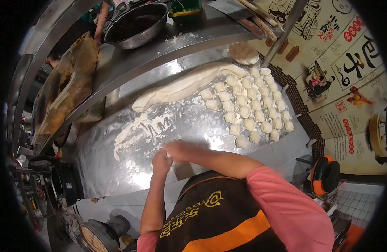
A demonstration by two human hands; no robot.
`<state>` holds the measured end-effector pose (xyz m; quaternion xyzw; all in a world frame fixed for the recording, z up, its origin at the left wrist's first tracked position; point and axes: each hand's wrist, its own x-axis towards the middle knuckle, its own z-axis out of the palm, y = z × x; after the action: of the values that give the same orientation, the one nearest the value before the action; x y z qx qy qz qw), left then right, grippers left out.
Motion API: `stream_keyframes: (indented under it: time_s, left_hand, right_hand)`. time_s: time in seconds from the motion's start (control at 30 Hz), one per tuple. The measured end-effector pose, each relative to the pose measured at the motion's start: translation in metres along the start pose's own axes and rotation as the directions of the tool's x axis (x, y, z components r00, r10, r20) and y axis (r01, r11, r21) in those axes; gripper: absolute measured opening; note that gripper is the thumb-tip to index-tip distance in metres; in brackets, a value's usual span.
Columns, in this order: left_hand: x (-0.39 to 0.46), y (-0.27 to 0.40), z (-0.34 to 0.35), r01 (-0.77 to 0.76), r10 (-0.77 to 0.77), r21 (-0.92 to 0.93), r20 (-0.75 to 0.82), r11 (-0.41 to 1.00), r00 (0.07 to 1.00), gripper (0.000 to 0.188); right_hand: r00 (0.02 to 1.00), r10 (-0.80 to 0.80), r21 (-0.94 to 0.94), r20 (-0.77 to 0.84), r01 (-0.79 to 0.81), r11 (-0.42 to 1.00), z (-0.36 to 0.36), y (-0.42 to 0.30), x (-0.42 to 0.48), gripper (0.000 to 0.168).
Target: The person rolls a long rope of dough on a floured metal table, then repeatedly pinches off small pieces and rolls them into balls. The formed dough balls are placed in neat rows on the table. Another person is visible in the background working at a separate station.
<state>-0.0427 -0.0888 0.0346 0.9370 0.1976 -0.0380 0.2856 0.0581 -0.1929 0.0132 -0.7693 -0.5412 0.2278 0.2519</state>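
My left hand (162, 160) and my right hand (178, 150) meet over the near edge of a floured steel worktop (105, 170). A small pale bit, perhaps dough, shows between them; most of it is hidden by the fingers. Beyond them, a long thick roll of dough (184, 86) lies slantwise across the worktop. Many small dough pieces (244, 111) sit in rough rows to the right. Loose flour (143, 130) is spread between my hands and the roll.
A raised steel shelf (193, 41) runs along the back, bearing a large metal bowl (136, 26), a green container (185, 12), a plastic tub (70, 85) and wooden-handled tools. A round flour-dusted object (243, 53) lies below it. Another person's arm (101, 22) is at the upper left.
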Motion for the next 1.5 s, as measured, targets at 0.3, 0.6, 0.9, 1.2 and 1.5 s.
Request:
stream_keyframes:
  time_s: [0.3,0.6,0.9,1.2,1.5]
  left_hand:
    - [-0.007,-0.016,-0.01,0.044,-0.043,-0.312,0.011,0.949,0.999,0.045]
    - [0.013,-0.025,-0.03,0.293,0.234,-0.865,0.409,0.408,0.882,0.081]
    - [0.027,-0.028,-0.011,0.192,0.199,-0.726,0.415,0.66,0.888,0.052]
    - [0.03,-0.007,-0.015,-0.101,0.128,-0.094,0.364,0.991,0.923,0.024]
    - [0.029,0.003,0.013,-0.114,0.113,0.009,0.046,0.993,0.993,0.03]
  right_hand:
    - [0.985,0.174,-0.067,-0.005,-0.174,0.982,0.016,-0.005,0.003,0.038]
    - [0.996,-0.08,-0.351,-0.045,0.059,0.934,-0.016,-0.041,-0.001,0.018]
    - [0.968,0.146,-0.416,-0.204,-0.221,0.882,-0.008,-0.049,0.001,0.008]
    - [0.81,0.582,-0.481,0.065,-0.486,0.73,-0.031,-0.018,0.016,0.016]
    - [0.759,0.604,-0.148,-0.241,-0.644,0.75,-0.058,0.084,-0.033,0.022]
